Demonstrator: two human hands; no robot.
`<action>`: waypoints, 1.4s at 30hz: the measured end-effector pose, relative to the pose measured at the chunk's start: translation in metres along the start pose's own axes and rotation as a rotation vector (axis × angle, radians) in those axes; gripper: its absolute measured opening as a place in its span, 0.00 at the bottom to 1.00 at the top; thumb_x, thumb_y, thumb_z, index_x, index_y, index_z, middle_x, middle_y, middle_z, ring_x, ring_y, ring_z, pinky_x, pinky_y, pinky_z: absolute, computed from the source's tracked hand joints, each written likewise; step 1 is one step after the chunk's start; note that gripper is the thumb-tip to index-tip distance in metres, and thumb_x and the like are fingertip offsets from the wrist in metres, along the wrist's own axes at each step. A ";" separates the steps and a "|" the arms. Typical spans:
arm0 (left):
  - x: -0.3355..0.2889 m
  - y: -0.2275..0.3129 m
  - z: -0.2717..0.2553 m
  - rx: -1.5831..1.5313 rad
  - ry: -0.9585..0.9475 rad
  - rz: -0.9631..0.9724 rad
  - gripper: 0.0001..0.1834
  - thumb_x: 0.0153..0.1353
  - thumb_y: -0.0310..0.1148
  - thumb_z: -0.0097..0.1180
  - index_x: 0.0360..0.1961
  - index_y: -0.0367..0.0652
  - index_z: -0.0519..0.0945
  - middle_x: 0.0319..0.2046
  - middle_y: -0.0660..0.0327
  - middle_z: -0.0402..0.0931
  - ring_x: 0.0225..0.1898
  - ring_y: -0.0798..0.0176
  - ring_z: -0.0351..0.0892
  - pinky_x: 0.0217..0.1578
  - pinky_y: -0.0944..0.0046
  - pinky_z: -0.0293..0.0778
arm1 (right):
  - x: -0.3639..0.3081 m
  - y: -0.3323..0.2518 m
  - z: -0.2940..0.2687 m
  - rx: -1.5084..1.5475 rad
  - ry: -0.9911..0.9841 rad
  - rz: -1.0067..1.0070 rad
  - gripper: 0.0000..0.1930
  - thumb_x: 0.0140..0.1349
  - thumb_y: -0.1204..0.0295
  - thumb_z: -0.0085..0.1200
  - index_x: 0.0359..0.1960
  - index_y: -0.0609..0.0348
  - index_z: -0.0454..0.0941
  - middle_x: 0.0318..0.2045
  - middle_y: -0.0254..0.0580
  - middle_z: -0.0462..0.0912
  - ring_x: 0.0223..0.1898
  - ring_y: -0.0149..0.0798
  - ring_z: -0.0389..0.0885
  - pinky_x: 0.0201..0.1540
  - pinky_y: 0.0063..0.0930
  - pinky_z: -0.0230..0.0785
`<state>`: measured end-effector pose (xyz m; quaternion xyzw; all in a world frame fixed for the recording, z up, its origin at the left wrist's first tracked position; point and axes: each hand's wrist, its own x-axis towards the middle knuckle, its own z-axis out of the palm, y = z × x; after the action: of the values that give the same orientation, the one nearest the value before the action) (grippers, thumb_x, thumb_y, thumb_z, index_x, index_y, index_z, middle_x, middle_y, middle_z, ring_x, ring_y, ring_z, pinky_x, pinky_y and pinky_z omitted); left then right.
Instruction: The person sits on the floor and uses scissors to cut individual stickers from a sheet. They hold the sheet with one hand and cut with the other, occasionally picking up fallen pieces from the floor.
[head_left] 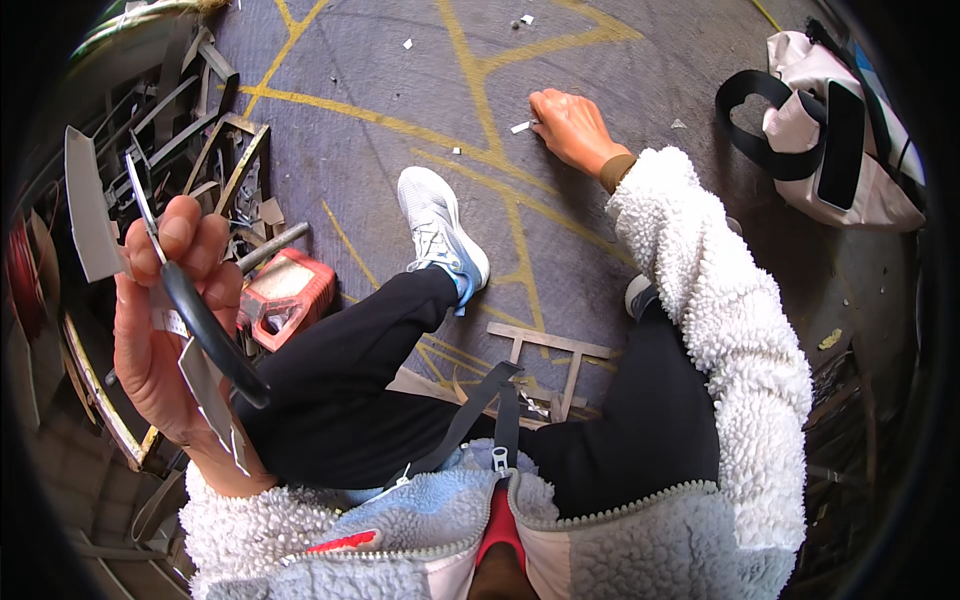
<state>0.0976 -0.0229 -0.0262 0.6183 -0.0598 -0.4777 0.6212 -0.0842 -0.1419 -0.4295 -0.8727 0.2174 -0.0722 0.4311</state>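
On the left, my left hand is raised, its fingers closed around what look like scissors, with a black curved handle and a thin metal blade pointing up. The same hand also grips a pale grey strip that sticks up past the fingers, and another bent piece hangs below, by the wrist. Stretched out to the floor, my right hand is closed, with its fingertips at a small white scrap. The palm side of the right hand is hidden.
Metal and wooden offcuts are heaped along the left, beside a red plastic block-like object. A pale pink bag with black straps lies at the right. Small white scraps dot the yellow-lined floor. A ladder-like frame lies between my legs.
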 end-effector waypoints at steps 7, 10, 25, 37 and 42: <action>0.000 0.002 -0.001 0.056 0.018 0.011 0.10 0.65 0.36 0.57 0.38 0.45 0.70 0.38 0.64 0.57 0.38 0.71 0.56 0.35 0.74 0.61 | 0.002 0.000 0.010 -0.092 0.034 -0.047 0.03 0.51 0.81 0.50 0.26 0.61 0.69 0.28 0.54 0.77 0.33 0.60 0.78 0.33 0.51 0.70; -0.001 0.002 -0.003 0.049 -0.005 0.015 0.10 0.65 0.36 0.57 0.38 0.45 0.69 0.38 0.64 0.57 0.38 0.71 0.56 0.35 0.73 0.60 | 0.000 -0.001 0.012 -0.125 0.006 -0.033 0.02 0.51 0.81 0.49 0.25 0.61 0.70 0.27 0.54 0.77 0.33 0.59 0.78 0.33 0.51 0.70; -0.021 0.001 0.008 -0.046 -0.086 0.016 0.09 0.65 0.29 0.57 0.40 0.37 0.71 0.41 0.60 0.62 0.37 0.70 0.58 0.36 0.73 0.64 | -0.020 -0.007 -0.034 0.149 -0.042 0.223 0.05 0.52 0.73 0.57 0.25 0.62 0.75 0.25 0.47 0.81 0.30 0.52 0.79 0.35 0.42 0.70; -0.069 0.020 -0.012 -0.113 -0.406 0.005 0.23 0.75 0.37 0.43 0.62 0.32 0.59 0.54 0.51 0.70 0.52 0.66 0.74 0.47 0.72 0.74 | -0.482 0.026 -0.234 0.162 0.973 1.142 0.07 0.53 0.72 0.67 0.27 0.62 0.84 0.21 0.31 0.81 0.23 0.25 0.75 0.28 0.22 0.67; -0.081 0.010 -0.013 -0.023 -0.421 0.175 0.21 0.72 0.36 0.48 0.60 0.34 0.70 0.62 0.54 0.69 0.55 0.66 0.75 0.52 0.71 0.75 | -0.735 -0.064 -0.360 -0.647 1.130 1.822 0.14 0.53 0.61 0.66 0.28 0.62 0.86 0.31 0.54 0.86 0.35 0.52 0.86 0.41 0.42 0.75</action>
<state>0.0681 0.0381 0.0210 0.4903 -0.2364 -0.5411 0.6411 -0.8347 -0.0432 -0.1119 -0.3008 0.9483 -0.0555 -0.0850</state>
